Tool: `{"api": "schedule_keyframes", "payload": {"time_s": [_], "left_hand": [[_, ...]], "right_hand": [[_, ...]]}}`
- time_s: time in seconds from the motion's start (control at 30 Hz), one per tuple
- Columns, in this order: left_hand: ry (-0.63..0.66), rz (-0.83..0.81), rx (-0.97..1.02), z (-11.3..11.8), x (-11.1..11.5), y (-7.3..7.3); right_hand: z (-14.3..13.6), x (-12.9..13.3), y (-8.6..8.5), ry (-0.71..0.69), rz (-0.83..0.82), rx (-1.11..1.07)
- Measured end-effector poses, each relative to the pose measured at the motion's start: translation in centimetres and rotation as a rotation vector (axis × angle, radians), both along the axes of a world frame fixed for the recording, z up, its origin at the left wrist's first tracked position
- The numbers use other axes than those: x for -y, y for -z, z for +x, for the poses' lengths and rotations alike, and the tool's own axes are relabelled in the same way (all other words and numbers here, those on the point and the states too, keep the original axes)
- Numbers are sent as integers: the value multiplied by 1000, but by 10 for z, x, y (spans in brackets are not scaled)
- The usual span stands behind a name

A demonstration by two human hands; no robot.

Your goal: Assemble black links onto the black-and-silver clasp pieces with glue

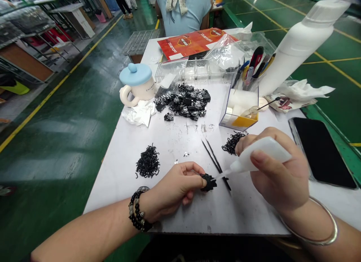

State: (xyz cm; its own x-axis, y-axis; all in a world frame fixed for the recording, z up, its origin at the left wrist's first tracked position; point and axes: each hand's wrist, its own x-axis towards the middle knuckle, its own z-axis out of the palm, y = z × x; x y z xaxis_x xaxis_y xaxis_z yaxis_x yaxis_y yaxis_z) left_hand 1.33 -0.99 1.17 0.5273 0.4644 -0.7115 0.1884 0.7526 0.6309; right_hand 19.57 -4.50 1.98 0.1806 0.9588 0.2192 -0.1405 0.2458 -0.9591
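Observation:
Near the table's front, my left hand (pixel 180 183) pinches a small black plastic part (pixel 209 183) between thumb and fingers. A white squeeze bottle (pixel 261 154) with a thin nozzle is gripped in my right hand (pixel 282 171). Its nozzle tip points left at the black part; whether it touches cannot be made out. Beside the part lies a pair of black tweezers (pixel 216 160). To the left is a pile of small black bent pieces (pixel 147 162), and a similar pile (pixel 232 142) sits partly behind my right hand. Two tiny silvery pieces (pixel 186 154) lie between.
Behind are a heap of black parts (pixel 188 102), a lidded mug (pixel 138 83) and a crumpled tissue (pixel 139 113). A clear tool holder (pixel 239 111), a tall white bottle (pixel 299 47) and a phone (pixel 321 153) stand or lie rightward. A person (pixel 183 13) is across the table.

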Motion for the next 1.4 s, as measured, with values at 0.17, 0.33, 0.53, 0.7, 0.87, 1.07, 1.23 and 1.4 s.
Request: {"api": "schedule_keyframes", "payload": {"time_s": [0.17,0.33,0.53,0.7,0.87,1.07,1.23,1.4], "left_hand": [[-11,-6,4,1,0,-1],[-19,-12,15,1,-1,-1],[-21,-4,8,1,0,-1],[-20,4,17,0,1,0],[-21,-5,15,-1,1,2],[-18,-21,13,-1,0,3],[-30,-15,30,0,0,3],[-22,-7,35,0,-1,3]], "right_hand": [[0,4,4,-145,-7,85],[-4,7,8,-161,8,213],[-3,7,8,-153,16,228],[-3,8,9,-143,10,230],[-2,3,5,-109,4,60],[15,-21,9,364,136,93],[22,-47,29,255,-46,693],[16,-62,39,195,-72,915]]}}
